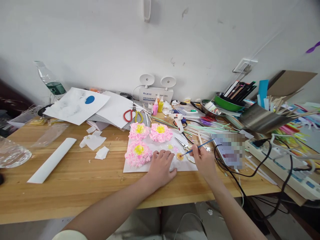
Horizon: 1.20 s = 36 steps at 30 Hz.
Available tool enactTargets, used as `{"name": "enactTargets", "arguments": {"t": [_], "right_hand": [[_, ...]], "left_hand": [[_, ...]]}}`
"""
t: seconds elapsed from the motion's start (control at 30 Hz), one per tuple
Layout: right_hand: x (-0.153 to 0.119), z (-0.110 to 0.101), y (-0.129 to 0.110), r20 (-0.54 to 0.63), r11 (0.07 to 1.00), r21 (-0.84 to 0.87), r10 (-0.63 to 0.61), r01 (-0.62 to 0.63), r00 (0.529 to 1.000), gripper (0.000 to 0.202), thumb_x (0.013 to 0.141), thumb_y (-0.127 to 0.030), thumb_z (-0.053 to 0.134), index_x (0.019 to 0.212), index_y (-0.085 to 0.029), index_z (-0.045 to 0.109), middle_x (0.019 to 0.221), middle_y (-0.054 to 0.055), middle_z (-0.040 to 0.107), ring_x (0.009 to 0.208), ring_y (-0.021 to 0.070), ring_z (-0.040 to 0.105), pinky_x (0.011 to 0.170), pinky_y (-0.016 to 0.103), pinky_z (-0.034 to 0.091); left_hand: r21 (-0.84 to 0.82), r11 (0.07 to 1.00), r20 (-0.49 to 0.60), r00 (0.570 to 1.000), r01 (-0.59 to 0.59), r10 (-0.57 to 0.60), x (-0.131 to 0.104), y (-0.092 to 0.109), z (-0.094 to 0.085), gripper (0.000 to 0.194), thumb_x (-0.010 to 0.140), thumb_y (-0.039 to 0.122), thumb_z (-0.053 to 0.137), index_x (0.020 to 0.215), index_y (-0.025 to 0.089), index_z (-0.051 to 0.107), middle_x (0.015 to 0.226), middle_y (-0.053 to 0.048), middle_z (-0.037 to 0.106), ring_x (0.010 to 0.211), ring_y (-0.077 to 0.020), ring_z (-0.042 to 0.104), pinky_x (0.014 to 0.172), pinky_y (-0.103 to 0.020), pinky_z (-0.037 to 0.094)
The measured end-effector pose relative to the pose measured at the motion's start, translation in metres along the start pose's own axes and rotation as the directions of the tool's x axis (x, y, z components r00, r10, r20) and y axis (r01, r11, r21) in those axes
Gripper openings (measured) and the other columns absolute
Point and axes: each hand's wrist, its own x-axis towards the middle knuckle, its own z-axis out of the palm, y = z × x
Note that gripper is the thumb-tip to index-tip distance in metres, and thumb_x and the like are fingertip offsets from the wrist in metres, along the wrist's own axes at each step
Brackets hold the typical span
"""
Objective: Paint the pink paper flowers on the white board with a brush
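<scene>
My right hand (203,161) pinches a thin blue paintbrush (206,142). The brush tip touches a small orange-yellow patch of paint (179,156) on a white sheet (160,168). Spots of pale yellow and pink lie just above that patch. My left hand (162,166) rests on the sheet with its fingers apart, and nothing shows in it. Beside it are three fluffy pink flowers with yellow centres: a lower flower (138,154), an upper left flower (139,130) and an upper right flower (160,132). Silver scissors (183,143) lie partly behind my right hand.
A white glue gun (178,120), a pink paint bottle (155,107) and a yellow paint bottle (160,106) stand farther back. To the right are a phone (225,156), black cables and a power strip (287,173). Paper scraps (93,140) and a rolled white paper (52,161) lie left.
</scene>
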Motion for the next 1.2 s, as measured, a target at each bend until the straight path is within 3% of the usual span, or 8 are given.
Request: {"name": "enactTargets", "arguments": {"t": [0.53,0.87,1.2], "right_hand": [[-0.004,0.005,-0.001,-0.024,0.989,-0.075,-0.133,0.131,0.991,0.049,0.087,-0.053,0.029,0.054,-0.023,0.048,0.051,0.005,0.06,0.048,0.0161,0.051,0.055,0.029,0.036],[0.003,0.01,0.002,0.013,0.989,0.074,0.129,-0.13,0.992,0.064,0.078,-0.073,0.027,0.055,-0.02,0.053,0.054,0.009,0.064,0.047,0.0176,0.054,0.052,0.03,0.037],[-0.002,0.008,0.001,-0.021,0.984,0.065,0.166,-0.164,0.986,0.067,0.076,-0.076,0.024,0.055,-0.02,0.053,0.054,0.009,0.064,0.048,0.0179,0.055,0.053,0.03,0.037]], "left_hand": [[-0.003,1.0,0.013,1.0,0.001,-0.001,0.001,0.0,-0.001,0.039,0.078,0.035,0.054,0.114,0.021,0.047,0.117,-0.007,0.055,0.109,-0.025,0.045,0.091,-0.045,0.032],[0.014,1.0,0.0,1.0,0.001,-0.001,0.0,0.0,-0.001,0.038,0.078,0.037,0.054,0.112,0.021,0.047,0.114,-0.006,0.055,0.108,-0.0247,0.046,0.09,-0.044,0.033],[0.01,1.0,-0.011,1.0,-0.002,0.002,-0.001,0.0,0.0,0.038,0.078,0.036,0.053,0.112,0.02,0.048,0.114,-0.007,0.056,0.108,-0.0246,0.046,0.09,-0.045,0.032]]}}
